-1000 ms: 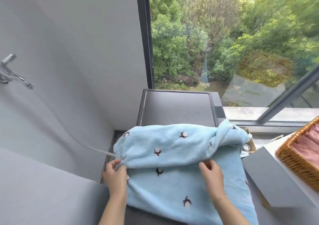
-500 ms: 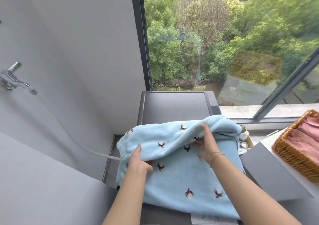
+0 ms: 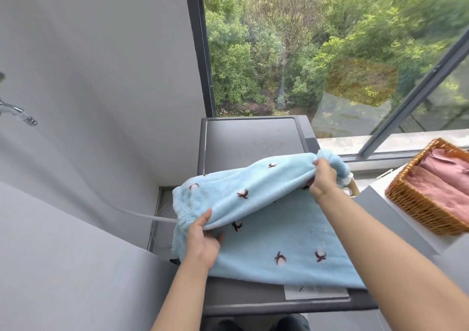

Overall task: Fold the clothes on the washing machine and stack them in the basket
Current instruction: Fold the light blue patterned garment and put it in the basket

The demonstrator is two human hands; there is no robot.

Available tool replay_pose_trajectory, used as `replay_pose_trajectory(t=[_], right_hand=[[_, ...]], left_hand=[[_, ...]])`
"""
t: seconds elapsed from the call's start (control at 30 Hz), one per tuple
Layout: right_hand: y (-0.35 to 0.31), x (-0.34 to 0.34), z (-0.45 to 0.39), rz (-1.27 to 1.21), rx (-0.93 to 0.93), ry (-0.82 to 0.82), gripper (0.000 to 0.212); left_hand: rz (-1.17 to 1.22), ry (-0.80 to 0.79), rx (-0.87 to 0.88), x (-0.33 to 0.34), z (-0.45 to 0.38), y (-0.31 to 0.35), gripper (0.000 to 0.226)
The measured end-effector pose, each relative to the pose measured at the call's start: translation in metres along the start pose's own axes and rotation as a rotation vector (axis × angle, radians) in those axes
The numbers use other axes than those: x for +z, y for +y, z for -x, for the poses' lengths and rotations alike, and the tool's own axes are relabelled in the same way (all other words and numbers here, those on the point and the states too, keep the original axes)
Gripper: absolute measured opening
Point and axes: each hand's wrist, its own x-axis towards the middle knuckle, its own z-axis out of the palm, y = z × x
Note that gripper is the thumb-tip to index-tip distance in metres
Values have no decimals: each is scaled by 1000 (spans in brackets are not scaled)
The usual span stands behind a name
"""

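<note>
A fluffy light-blue garment (image 3: 269,234) with small dark embroidered marks lies across the dark grey washing machine top (image 3: 248,145). Its upper layer is raised off the lower one. My left hand (image 3: 203,241) grips the near left edge of that upper layer, thumb on top. My right hand (image 3: 323,178) pinches the bunched far right end of the same layer, lifted above the machine. A woven wicker basket (image 3: 416,203) stands on the white surface to the right, holding folded pink cloth (image 3: 446,183).
A grey wall runs along the left, with a chrome tap (image 3: 17,112) and a white hose (image 3: 142,215) leading down behind the machine. A large window fills the back. Small items sit in the gap between machine and white counter (image 3: 352,191).
Both hands have lifted the garment's upper layer. My right hand has moved up and right to the bunched far end; my left hand has shifted forward along the left edge.
</note>
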Motion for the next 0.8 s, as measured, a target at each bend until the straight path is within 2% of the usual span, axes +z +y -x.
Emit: replay_pose_trajectory(t=[0.03,0.1,0.13,0.2,0.3,0.33,0.43,0.5,0.6,0.67,0.73,0.8], right_hand=[[-5,-8,13,-143,-2,-79,14],[-12,-33,47,-413,-36,-212,19],[-6,-48,60,-510,-62,-215,21],[25,-77,82,-621,-64,-85,21],[100,-98,98,-500,66,185,13],[117,-97,99,-441,75,203,12],[125,-91,93,-369,51,149,43],[117,-90,82,-371,113,138,50],[106,-85,76,-362,195,110,41],[88,-81,80,-457,157,37,37],[64,-81,88,-588,84,-94,31],[53,-83,92,-644,121,-186,31]], left_hand=[[-24,-46,-1,-2,0,2,26],[-42,-145,5,-6,0,6,25],[-24,-181,9,-8,0,8,27],[91,-179,15,-14,0,4,37],[254,0,16,-29,-1,-1,53],[268,24,17,-35,-4,1,54],[244,29,7,-44,-6,8,38],[179,-4,5,-41,-7,11,34],[185,-98,-15,-37,-9,18,44],[260,-264,41,-37,-13,28,57],[303,-474,163,-40,-15,41,47],[345,-554,230,-42,-19,45,47]])
